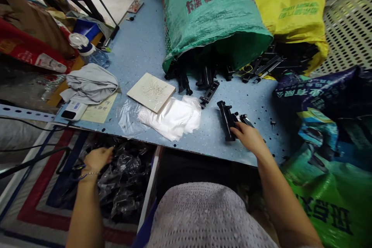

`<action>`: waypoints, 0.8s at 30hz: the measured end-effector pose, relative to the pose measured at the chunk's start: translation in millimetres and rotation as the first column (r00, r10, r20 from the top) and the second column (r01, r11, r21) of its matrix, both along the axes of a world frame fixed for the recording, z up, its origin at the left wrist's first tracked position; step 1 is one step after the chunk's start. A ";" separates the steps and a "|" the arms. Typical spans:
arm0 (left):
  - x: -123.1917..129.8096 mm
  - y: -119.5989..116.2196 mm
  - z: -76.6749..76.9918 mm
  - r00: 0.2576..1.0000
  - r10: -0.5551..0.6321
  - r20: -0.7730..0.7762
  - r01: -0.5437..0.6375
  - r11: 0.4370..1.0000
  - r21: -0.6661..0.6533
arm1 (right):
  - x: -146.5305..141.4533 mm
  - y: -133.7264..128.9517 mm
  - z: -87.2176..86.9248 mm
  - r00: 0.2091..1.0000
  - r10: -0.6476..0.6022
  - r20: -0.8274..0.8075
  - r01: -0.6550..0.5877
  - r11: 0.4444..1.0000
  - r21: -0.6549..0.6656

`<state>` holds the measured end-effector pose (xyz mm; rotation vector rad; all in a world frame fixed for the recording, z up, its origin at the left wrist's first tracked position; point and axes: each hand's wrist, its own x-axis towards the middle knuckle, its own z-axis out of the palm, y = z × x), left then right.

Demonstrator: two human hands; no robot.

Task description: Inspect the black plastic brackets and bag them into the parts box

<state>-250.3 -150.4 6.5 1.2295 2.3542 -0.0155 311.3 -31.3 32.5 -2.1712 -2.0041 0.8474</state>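
My right hand (247, 135) grips the lower end of a long black plastic part (226, 121) on the blue table, with its fingers closed. Silvery and black pieces (241, 117) lie just beyond those fingers. Below the table's front edge on the left, my left hand (98, 159) hovers over black items in clear plastic bags (124, 178). Its fingers are curled together, and what they hold, if anything, is hidden. Another black part (209, 93) lies in front of the green sack. Between the hands sits a stack of thin white plastic bags (177, 118), partly under a beige square board (151, 91).
A green woven sack (215, 11) spills black parts (183, 79) onto the blue table (139, 42). Beside it stands a yellow sack (293, 4). Green and dark bags (322, 170) crowd the right. At left are a grey cloth (90, 83), a bottle (90, 52) and a white device (74, 111).
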 end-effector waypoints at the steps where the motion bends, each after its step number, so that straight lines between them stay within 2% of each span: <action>1: 33.2 11.5 4.3 0.997 -0.022 0.074 0.020 0.999 0.028 | -2.2 -0.8 -1.8 0.982 -0.034 -0.188 0.033 0.999 -0.009; 2: 70.4 24.0 8.1 0.983 -0.056 0.177 0.032 0.990 0.134 | -7.4 -1.7 -4.0 0.925 -0.073 -0.374 0.066 0.997 -0.032; 3: 109.6 37.5 10.8 0.958 -0.133 0.255 0.056 0.955 0.290 | -15.3 -2.5 -6.4 0.839 -0.112 -0.532 0.090 0.994 -0.066; 4: 148.4 51.8 12.2 0.928 -0.246 0.280 0.101 0.889 0.447 | -25.3 -3.2 -9.0 0.745 -0.146 -0.651 0.101 0.989 -0.107; 5: 184.1 66.5 11.9 0.904 -0.354 0.241 0.169 0.812 0.559 | -36.5 -3.5 -11.6 0.659 -0.172 -0.732 0.096 0.985 -0.145; 6: 214.3 80.9 9.8 0.897 -0.413 0.161 0.230 0.745 0.627 | -47.7 -3.3 -14.1 0.591 -0.193 -0.784 0.084 0.980 -0.178; 8: 252.0 106.2 1.4 0.885 -0.461 0.063 0.315 0.693 0.649 | -66.6 -1.6 -17.2 0.488 -0.228 -0.842 0.071 0.972 -0.222; 10: 258.3 123.9 -8.8 0.890 -0.444 0.104 0.283 0.717 0.637 | -78.4 1.7 -17.1 0.407 -0.255 -0.877 0.066 0.966 -0.250; 12: 244.3 133.5 -16.5 0.865 -0.388 0.318 0.129 0.785 0.606 | -86.0 6.2 -14.2 0.331 -0.287 -0.899 0.048 0.957 -0.288; 13: 234.7 135.8 -18.6 0.816 -0.350 0.460 0.031 0.821 0.570 | -90.2 9.0 -12.5 0.293 -0.311 -0.904 0.028 0.948 -0.317; 15: 219.0 136.9 -19.2 0.659 -0.272 0.701 -0.144 0.869 0.473 | -102.7 15.8 -10.5 0.212 -0.376 -0.902 -0.033 0.920 -0.391; 17: 211.9 134.8 -16.0 0.536 -0.252 0.806 -0.252 0.863 0.438 | -121.3 24.0 -12.1 0.136 -0.437 -0.889 -0.122 0.884 -0.452; 18: 210.9 133.0 -13.6 0.520 -0.275 0.808 -0.267 0.847 0.460 | -131.6 28.2 -14.4 0.110 -0.457 -0.882 -0.163 0.867 -0.470; 19: 210.8 131.0 -11.1 0.543 -0.316 0.778 -0.243 0.828 0.506 | -141.4 32.1 -17.2 0.097 -0.472 -0.876 -0.193 0.855 -0.482; 21: 209.9 127.3 -6.6 0.671 -0.417 0.614 -0.089 0.776 0.624 | -155.1 37.1 -23.2 0.101 -0.484 -0.869 -0.196 0.847 -0.495; 23: 206.1 125.0 -4.0 0.796 -0.486 0.360 0.120 0.711 0.693 | -156.6 36.5 -26.6 0.122 -0.479 -0.869 -0.115 0.863 -0.492; 24: 203.4 124.6 -3.6 0.827 -0.503 0.251 0.203 0.683 0.701 | -152.5 33.7 -26.7 0.139 -0.468 -0.873 -0.066 0.875 -0.480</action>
